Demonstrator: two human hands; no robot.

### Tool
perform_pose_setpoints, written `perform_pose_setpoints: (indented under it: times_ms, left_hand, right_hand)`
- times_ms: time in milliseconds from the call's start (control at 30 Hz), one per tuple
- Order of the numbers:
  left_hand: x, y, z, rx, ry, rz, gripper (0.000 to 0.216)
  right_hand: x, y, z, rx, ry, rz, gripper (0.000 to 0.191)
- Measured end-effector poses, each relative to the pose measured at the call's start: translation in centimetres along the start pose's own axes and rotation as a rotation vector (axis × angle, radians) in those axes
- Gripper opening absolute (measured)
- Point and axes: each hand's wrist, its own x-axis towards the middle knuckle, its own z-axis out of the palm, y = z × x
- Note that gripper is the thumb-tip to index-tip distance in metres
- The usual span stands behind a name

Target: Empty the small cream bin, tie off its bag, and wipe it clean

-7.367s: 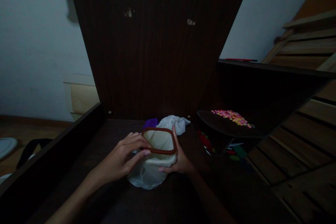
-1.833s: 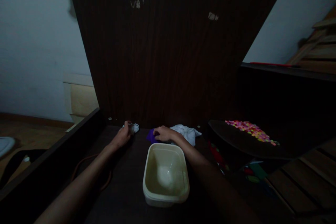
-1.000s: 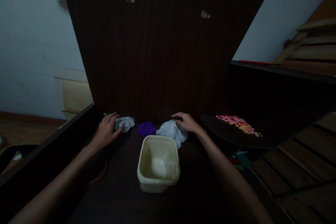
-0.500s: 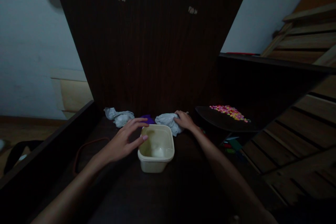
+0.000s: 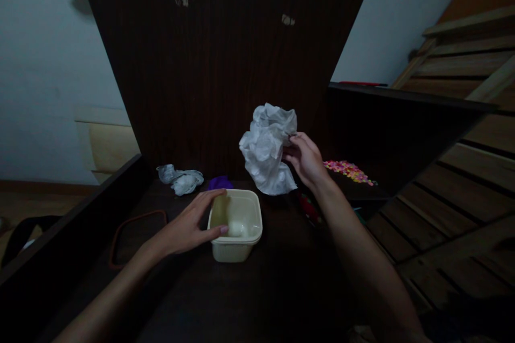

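A crumpled white plastic bag (image 5: pixel 269 150) hangs in the air behind and above the container, its near side pinched by my right hand (image 5: pixel 308 161). The square cream plastic container (image 5: pixel 232 251) stands upright on the dark surface, with nothing but a bright reflection visible on its floor. My left hand (image 5: pixel 189 228) is on its left side, fingers at the far left rim and thumb over the near left rim. Behind that hand lie a second crumpled pale plastic bag (image 5: pixel 183 179) and a purple item (image 5: pixel 220 183), partly hidden.
A reddish-brown rounded frame (image 5: pixel 115 246) lies at the left. On the corner shelf at right sits a pile of small pink and yellow pieces (image 5: pixel 352 171). A red patterned item (image 5: pixel 309 209) is partly behind my right forearm. A raised dark edge (image 5: pixel 72 220) borders the left side.
My right hand has lifted the white plastic bag off the surface, up and towards me. My left hand has come down from hovering onto the container's left rim.
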Motion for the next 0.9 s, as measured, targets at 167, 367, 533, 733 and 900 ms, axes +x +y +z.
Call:
perform_pose_setpoints:
  times_ms: [167, 367, 533, 733, 900]
  left_hand:
    - [-0.5, -1.0, 0.7, -0.027, 0.065, -0.052, 0.093]
    - [-1.2, -1.5, 0.9, -0.132, 0.130, -0.019, 0.112]
    - [-0.8, -0.6, -0.1, -0.107, 0.148, 0.022, 0.075]
    - [1.2, 0.6, -1.3, -0.007, 0.117, 0.079, 0.049]
    - [3.0, 1.4, -1.5, 0.012, 0.143, 0.132, 0.039]
  right_hand:
    - [-3.2, -2.1, 3.2, 0.123, -0.214, 0.081, 0.015]
    - [-5.3, 1.7, 4.2, -0.250, -0.527, 0.226, 0.027]
    - [-5.3, 4.2, 3.7, -0.289, -0.483, 0.230, 0.029]
    - [-5.6, 2.9, 2.9, -0.248, -0.746, 0.163, 0.033]
    - [-6.6, 0.5, 2.7, -0.536, -0.892, -0.043, 0.076]
